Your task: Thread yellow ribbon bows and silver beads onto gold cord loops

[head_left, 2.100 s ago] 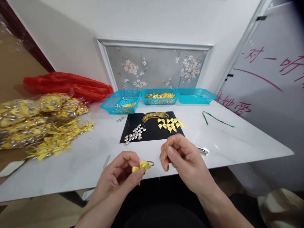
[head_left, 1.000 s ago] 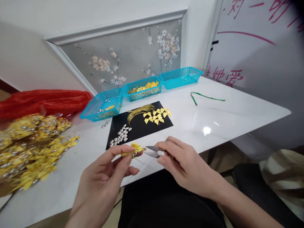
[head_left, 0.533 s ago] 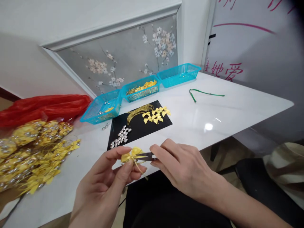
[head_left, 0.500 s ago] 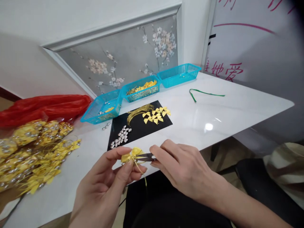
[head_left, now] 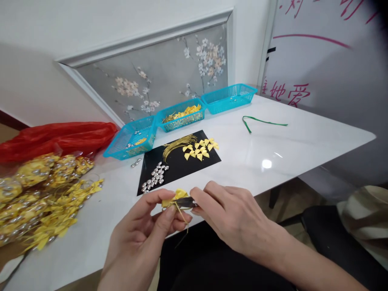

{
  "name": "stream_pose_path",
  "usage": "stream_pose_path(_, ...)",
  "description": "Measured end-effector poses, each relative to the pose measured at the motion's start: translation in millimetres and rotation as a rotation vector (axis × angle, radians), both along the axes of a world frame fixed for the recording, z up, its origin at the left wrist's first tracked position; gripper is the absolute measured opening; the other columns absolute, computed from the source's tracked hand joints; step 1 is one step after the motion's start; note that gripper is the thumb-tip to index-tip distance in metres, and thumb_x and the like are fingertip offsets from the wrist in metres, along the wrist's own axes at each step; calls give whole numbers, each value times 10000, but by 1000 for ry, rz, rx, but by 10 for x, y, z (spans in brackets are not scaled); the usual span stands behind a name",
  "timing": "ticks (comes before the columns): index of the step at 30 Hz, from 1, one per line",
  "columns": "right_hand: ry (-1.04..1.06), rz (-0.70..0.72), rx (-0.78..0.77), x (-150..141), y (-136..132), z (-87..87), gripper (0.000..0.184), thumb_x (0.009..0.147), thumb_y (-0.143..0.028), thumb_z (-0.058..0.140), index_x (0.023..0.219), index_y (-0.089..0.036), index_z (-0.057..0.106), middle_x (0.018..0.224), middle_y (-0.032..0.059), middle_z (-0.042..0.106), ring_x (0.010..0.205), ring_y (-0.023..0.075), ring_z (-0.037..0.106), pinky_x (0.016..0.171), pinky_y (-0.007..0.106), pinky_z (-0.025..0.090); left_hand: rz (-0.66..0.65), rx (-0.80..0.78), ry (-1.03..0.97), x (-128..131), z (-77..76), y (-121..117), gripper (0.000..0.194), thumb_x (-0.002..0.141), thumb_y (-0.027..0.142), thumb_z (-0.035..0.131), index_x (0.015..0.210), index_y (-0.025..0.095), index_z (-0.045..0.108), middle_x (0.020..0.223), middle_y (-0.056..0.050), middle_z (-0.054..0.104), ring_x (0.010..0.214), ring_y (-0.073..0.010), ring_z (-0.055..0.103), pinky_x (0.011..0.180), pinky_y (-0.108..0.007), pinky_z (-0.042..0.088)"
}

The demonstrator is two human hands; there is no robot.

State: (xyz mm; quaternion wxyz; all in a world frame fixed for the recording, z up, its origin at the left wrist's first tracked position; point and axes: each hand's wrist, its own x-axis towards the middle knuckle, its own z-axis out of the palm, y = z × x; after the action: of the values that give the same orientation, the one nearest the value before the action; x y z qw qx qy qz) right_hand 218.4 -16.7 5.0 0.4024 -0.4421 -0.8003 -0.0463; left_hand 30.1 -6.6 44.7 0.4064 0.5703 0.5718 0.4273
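Between thumb and fingers, my left hand [head_left: 145,226] pinches a yellow ribbon bow [head_left: 181,194] with a thin gold cord [head_left: 182,214] hanging from it. My right hand [head_left: 228,212] is closed around a small pair of scissors [head_left: 185,202], whose dark blades point left and lie against the bow and cord. The scissors' handles are mostly hidden by my fingers. Beyond my hands, a black mat [head_left: 178,172] carries silver beads [head_left: 156,177], a bundle of gold cords [head_left: 177,144] and several yellow bows [head_left: 198,151].
Blue baskets stand along the wall: one with beads [head_left: 121,151], one with bows [head_left: 182,126], one at right [head_left: 230,106]. A green ribbon [head_left: 266,121] lies on the white table [head_left: 303,137]. Bagged bow-and-bead ornaments [head_left: 39,194] and red mesh [head_left: 57,137] fill the left side.
Both hands stay together while my left hand and the bow shift slightly right. The scissor blades, spread earlier, now look closed at the cord. A cut-looking piece of cord hangs below.
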Motion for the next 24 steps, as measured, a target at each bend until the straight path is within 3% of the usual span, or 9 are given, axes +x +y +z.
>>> stream_pose_path(9,-40,-34,-39,84,294,-90,130,972,-124,548,1096,-160,566,783,-4,507,643,174,487,529,329,305,-107,-123,-170,141,-116,395,230,814,352,783,1001,278,672,844,16,769,749,-146,711,715,-212,606)
stream_pose_path(18,-25,-52,-108,186,599,-157,85,990,-106,512,1023,-171,557,781,4,502,619,167,449,529,316,299,-116,-194,-198,281,-129,742,282,791,392,801,1001,266,663,742,29,762,684,-137,713,672,-193,595)
stream_pose_path(24,-12,-70,-115,229,646,-196,189,1006,-104,478,1180,-145,542,802,14,540,658,181,513,535,317,330,-122,-216,-147,301,-198,867,304,805,418,780,1038,272,652,805,19,790,722,-146,734,721,-209,612)
